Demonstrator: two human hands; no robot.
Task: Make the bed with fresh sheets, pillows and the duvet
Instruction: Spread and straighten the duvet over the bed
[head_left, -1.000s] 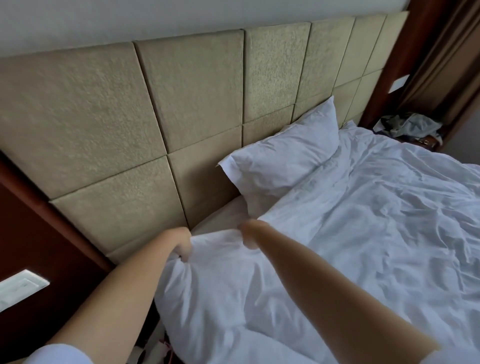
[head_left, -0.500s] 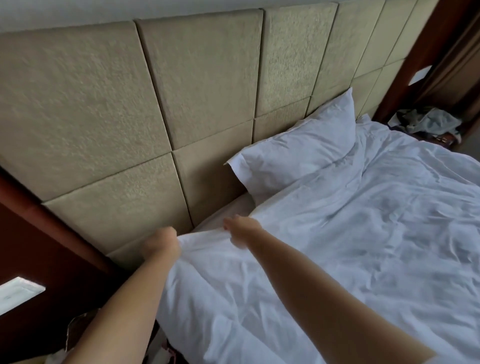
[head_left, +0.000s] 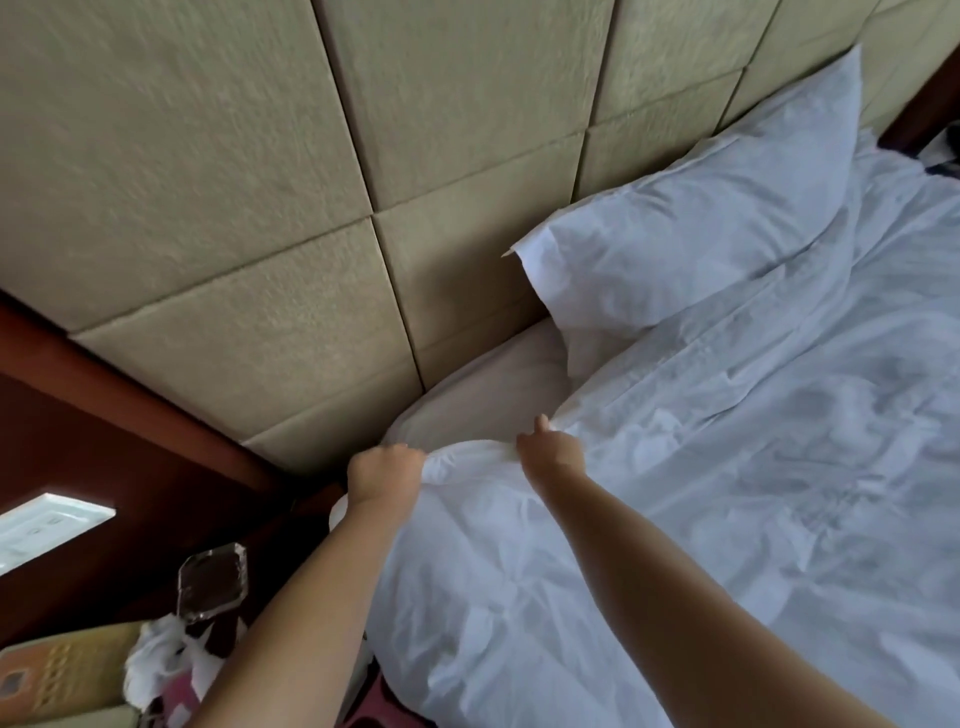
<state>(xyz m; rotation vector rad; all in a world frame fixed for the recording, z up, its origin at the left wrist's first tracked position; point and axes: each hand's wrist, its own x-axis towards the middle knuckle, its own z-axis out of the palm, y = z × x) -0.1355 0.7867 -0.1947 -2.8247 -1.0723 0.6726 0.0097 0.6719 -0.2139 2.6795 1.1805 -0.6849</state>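
Observation:
A white duvet (head_left: 727, 493) covers the bed, creased all over. My left hand (head_left: 382, 470) grips its top corner at the near edge of the bed. My right hand (head_left: 550, 449) pinches the duvet's top hem a little to the right, thumb up. A white pillow (head_left: 691, 223) leans against the padded headboard beyond my hands, its lower part under the duvet. A strip of the bottom sheet (head_left: 488, 400) shows bare between the duvet's hem and the headboard.
The beige padded headboard (head_left: 260, 156) fills the back. A dark wooden frame (head_left: 130, 395) runs along its left side with a white switch panel (head_left: 47, 525). Below left stands a nightstand with a glass ashtray (head_left: 210, 584), crumpled white tissue (head_left: 161, 660) and a patterned box (head_left: 67, 670).
Both hands have drawn the duvet's top edge down, away from the headboard, baring more bottom sheet. The view has tilted down and left, bringing the nightstand into sight.

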